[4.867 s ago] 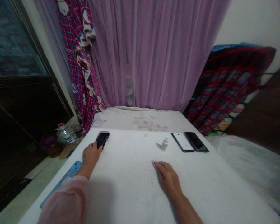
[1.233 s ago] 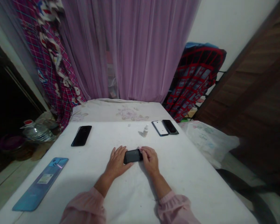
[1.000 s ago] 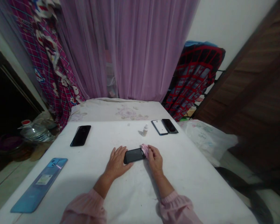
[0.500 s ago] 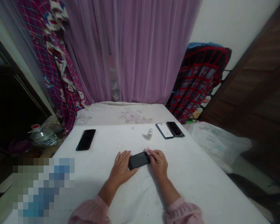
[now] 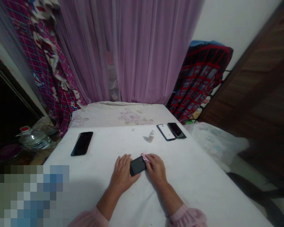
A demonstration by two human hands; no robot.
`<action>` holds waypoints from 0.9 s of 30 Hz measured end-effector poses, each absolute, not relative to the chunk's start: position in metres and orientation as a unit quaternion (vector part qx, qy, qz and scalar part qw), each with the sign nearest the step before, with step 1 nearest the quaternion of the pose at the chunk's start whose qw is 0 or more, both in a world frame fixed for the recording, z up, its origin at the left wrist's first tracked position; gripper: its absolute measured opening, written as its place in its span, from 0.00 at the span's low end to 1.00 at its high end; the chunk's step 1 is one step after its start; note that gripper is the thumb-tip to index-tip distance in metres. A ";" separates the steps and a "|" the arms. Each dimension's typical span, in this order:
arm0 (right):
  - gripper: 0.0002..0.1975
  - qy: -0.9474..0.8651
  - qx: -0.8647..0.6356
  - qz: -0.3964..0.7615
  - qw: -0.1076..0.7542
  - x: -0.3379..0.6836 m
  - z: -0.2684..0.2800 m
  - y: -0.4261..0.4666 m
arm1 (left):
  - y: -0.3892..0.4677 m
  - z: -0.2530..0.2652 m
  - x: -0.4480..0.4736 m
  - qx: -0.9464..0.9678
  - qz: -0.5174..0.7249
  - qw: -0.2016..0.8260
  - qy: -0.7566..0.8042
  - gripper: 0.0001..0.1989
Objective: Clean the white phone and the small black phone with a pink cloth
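A small phone (image 5: 137, 166) with a dark screen lies near the middle of the white surface (image 5: 191, 189), between the person's two hands. The left hand (image 5: 123, 173) holds its left end: the thumb runs along the near edge and the other fingers, close together, bend over the far left corner. The right hand (image 5: 156, 168) is at the phone's right end, its thumb and fingers pinching a crumpled pink cloth (image 5: 145, 157) that touches the far right corner.

Beyond the right hand, a little white bottle (image 5: 151, 136) stands upright. Farther right, a white phone (image 5: 166, 131) and a black phone (image 5: 176, 130) lie side by side, the white one to the left. On the far left, well apart from the hands, lies a large dark phone (image 5: 82, 143). The near left corner is blocked out, so what lies there cannot be told.

Past the surface's far edge hangs a purple curtain (image 5: 142, 56). A water jug (image 5: 34, 138) with a red cap is down at the left, and a plastic bag (image 5: 215, 142) at the right.
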State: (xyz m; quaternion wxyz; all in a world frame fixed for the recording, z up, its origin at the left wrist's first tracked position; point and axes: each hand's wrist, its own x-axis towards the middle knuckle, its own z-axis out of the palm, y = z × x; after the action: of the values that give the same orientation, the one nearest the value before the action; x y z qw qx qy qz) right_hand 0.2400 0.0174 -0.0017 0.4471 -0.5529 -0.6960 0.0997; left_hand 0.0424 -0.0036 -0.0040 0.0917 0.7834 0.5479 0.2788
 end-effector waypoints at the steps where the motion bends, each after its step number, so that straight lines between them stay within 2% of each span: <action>1: 0.15 -0.680 -0.557 0.140 0.456 0.242 -0.002 0.020 | -0.003 -0.004 0.042 0.779 0.276 0.092 0.555 0.25; 4: 0.16 -0.575 -0.581 0.249 0.519 0.246 0.002 0.027 | -0.002 -0.004 0.041 0.761 0.278 0.101 0.578 0.30; 7: 0.21 -0.497 -0.550 0.362 0.566 0.238 0.009 0.028 | 0.000 0.004 0.043 0.738 0.310 0.130 0.585 0.33; 10: 0.20 -0.508 -0.485 0.437 0.561 0.215 0.017 0.020 | 0.004 0.019 0.048 0.716 0.373 0.205 0.554 0.25; 13: 0.20 -0.566 -0.473 0.438 0.514 0.197 0.028 0.017 | 0.010 0.031 0.053 0.643 0.449 0.351 0.512 0.18; 16: 0.20 -0.600 -0.513 0.363 0.495 0.204 0.039 0.034 | 0.020 0.032 0.051 0.524 0.511 0.476 0.488 0.20; 18: 0.21 -0.557 -0.580 0.235 0.546 0.222 0.041 0.058 | 0.029 0.028 0.047 0.446 0.534 0.525 0.490 0.23; 21: 0.32 -0.556 -0.616 0.068 0.554 0.248 0.035 0.099 | 0.047 0.018 0.040 0.343 0.539 0.558 0.530 0.23; 23: 0.36 -0.621 -0.588 0.037 0.517 0.256 0.024 0.120 | 0.056 0.015 0.036 0.329 0.538 0.558 0.540 0.21; 27: 0.35 -0.654 -0.604 0.035 0.454 0.256 0.005 0.136 | 0.061 0.016 0.030 0.329 0.539 0.559 0.537 0.17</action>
State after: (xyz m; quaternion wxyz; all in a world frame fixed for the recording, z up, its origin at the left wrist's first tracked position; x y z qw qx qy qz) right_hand 0.2558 0.1361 0.0053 0.4535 -0.6043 -0.6541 0.0345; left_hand 0.0295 0.0614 0.0158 0.5594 0.3288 0.5371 0.5390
